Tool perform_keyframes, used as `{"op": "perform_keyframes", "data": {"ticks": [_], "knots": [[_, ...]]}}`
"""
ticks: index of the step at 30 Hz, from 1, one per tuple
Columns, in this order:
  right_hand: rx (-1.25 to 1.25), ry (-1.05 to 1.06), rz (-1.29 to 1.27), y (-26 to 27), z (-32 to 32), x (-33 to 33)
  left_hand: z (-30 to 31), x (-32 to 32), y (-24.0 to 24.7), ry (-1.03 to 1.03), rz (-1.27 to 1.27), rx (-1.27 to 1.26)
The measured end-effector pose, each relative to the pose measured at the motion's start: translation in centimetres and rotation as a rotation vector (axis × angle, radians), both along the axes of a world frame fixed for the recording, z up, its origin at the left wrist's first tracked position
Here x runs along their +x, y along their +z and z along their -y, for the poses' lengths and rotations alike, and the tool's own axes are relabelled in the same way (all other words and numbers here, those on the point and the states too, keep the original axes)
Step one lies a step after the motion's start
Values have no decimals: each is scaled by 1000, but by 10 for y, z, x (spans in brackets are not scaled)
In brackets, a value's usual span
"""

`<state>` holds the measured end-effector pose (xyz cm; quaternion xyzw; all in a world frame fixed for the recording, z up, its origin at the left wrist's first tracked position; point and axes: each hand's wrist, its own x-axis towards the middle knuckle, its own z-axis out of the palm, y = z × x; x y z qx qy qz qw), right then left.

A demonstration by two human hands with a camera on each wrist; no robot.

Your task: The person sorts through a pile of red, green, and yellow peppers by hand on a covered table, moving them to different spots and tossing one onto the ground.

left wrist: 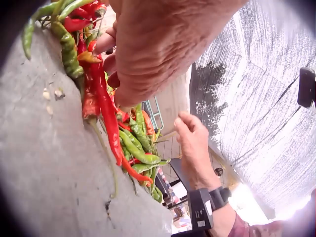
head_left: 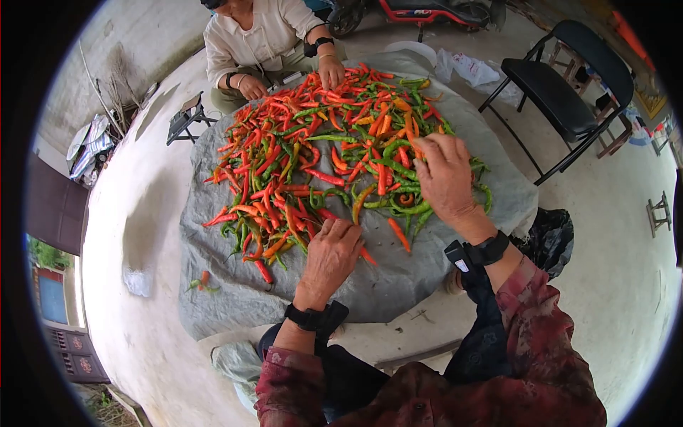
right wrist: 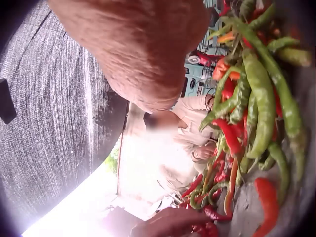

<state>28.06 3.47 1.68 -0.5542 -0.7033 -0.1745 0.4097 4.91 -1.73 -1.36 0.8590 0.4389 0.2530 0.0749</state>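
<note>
In the head view, my left hand (head_left: 333, 252) is at the near edge of a heap of chili peppers (head_left: 341, 153). Its curled fingertips pinch the upper part of a long red chili pepper (left wrist: 104, 98) lying on the grey cloth, as the left wrist view shows; the palm hides part of the grip. Over the heap's right side is my right hand (head_left: 447, 178), loosely bent and raised above the green peppers (head_left: 409, 203); nothing shows in it in the left wrist view. An orange-red pepper (head_left: 400, 235) lies just below it.
Across the heap sits another person (head_left: 263, 43) with both hands in the peppers. The grey cloth (head_left: 228, 299) covers the work surface. A black folding chair (head_left: 562, 99) stands at right, a small stool (head_left: 191, 119) at left, a red scooter (head_left: 434, 11) behind.
</note>
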Motion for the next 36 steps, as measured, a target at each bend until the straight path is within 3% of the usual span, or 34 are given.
{"op": "perform_keyframes", "data": {"ticks": [2, 3, 5, 9, 13, 17, 22, 26, 28, 29, 30, 33, 36], "knots": [[-37, 331, 7, -13, -3, -20, 0, 0, -5, -45, -69, 64], [-37, 331, 4, -21, -2, -30, 0, 0, -5, -45, -72, 63], [-330, 552, -6, -37, 0, -51, 1, -1, -6, -48, -62, 87], [-578, 426, 197, -52, -17, -85, 7, -6, -8, -3, -113, -14], [-458, 274, 124, -69, -39, -106, 13, -9, -15, -11, -124, -37], [-577, 181, 202, -82, -54, -108, 17, -14, -17, -42, -111, 19], [-629, 249, 215, -82, -58, -114, 19, -18, -13, -59, -114, -44], [-572, 334, 94, -80, -42, -111, 21, -17, -18, -48, -108, -64], [-505, 460, -135, -69, -31, -111, 21, -18, -18, -62, -86, -40], [-586, 460, -241, -63, -26, -110, 22, -17, -16, -62, -79, -59], [-581, 454, -243, -53, -20, -107, 22, -17, -15, -68, -80, -55], [-727, 610, -698, -37, -6, -93, 23, -13, -12, -75, -74, -40], [-671, 602, -928, -18, -2, -70, 24, -9, -11, -73, -100, -55]]}}
